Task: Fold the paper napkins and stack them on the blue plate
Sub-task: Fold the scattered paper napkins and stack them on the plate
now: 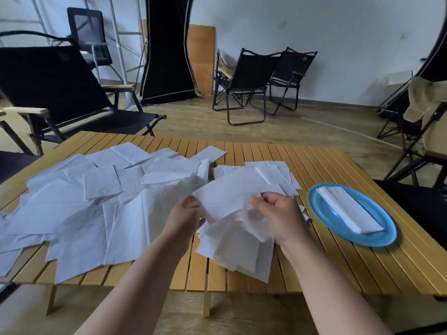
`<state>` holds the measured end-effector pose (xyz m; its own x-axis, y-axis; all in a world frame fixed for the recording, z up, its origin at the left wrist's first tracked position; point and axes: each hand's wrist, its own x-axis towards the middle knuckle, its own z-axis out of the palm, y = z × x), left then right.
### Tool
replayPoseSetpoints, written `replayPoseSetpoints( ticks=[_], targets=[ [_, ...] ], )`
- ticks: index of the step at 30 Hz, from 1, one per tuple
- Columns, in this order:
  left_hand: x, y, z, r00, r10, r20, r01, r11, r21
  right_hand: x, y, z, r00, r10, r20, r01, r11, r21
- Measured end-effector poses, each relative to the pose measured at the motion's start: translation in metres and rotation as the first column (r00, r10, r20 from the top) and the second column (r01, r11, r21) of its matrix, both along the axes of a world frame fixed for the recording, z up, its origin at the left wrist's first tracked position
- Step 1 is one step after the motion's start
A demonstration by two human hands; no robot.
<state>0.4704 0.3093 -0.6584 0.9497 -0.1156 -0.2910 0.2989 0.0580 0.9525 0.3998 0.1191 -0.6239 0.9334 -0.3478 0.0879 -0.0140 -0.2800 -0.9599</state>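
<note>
Both hands hold one white paper napkin (228,197) lifted above the slatted table. My left hand (186,218) pinches its left edge and my right hand (278,213) grips its right side, fingers curled round the paper. Several loose unfolded napkins (79,204) lie spread over the left and middle of the table, with more (237,252) under my hands. At the right sits the blue plate (324,213), carrying a folded napkin (348,209) laid diagonally across it.
The yellow wooden slatted table (350,262) ends just below my forearms. Black folding chairs stand at the left (55,93), at the back (246,78) and at the right edge (416,131). A black curtain panel (167,49) hangs behind.
</note>
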Motion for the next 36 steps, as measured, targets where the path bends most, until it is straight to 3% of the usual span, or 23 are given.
replayPoseSetpoints(
  ticks=[2, 4, 7, 14, 19, 26, 36],
  targets=[
    [-0.005, -0.003, 0.005, 0.99, -0.094, -0.107, 0.071, 0.977, -0.202, -0.001, -0.003, 0.0, 1.0, 0.01, -0.012, -0.008, 0.991, 0.137],
    [-0.009, -0.004, 0.007, 0.963, -0.216, -0.158, 0.165, 0.944, -0.287, -0.003, -0.007, -0.001, 1.0, 0.008, -0.012, -0.005, 0.979, 0.204],
    [-0.013, -0.005, 0.011, 0.954, -0.281, -0.102, 0.256, 0.945, -0.203, -0.006, -0.013, -0.003, 1.0, -0.023, -0.008, 0.024, 0.964, 0.266],
    [-0.019, -0.003, 0.02, 0.939, -0.326, 0.106, 0.333, 0.942, -0.052, -0.002, -0.029, -0.012, 0.987, -0.161, 0.015, 0.154, 0.962, 0.224],
    [-0.017, -0.005, 0.015, 0.936, -0.25, 0.249, 0.217, 0.964, 0.155, -0.003, -0.032, -0.01, 0.986, -0.159, 0.06, 0.151, 0.981, 0.119],
    [-0.014, -0.003, 0.012, 0.938, -0.144, 0.316, 0.087, 0.978, 0.19, -0.006, -0.036, -0.012, 0.997, 0.038, 0.073, -0.036, 0.999, -0.025],
    [-0.01, -0.002, 0.01, 0.924, -0.148, 0.352, 0.073, 0.973, 0.217, -0.009, -0.036, -0.013, 0.997, -0.02, 0.075, 0.034, 0.979, -0.2]
  ],
)
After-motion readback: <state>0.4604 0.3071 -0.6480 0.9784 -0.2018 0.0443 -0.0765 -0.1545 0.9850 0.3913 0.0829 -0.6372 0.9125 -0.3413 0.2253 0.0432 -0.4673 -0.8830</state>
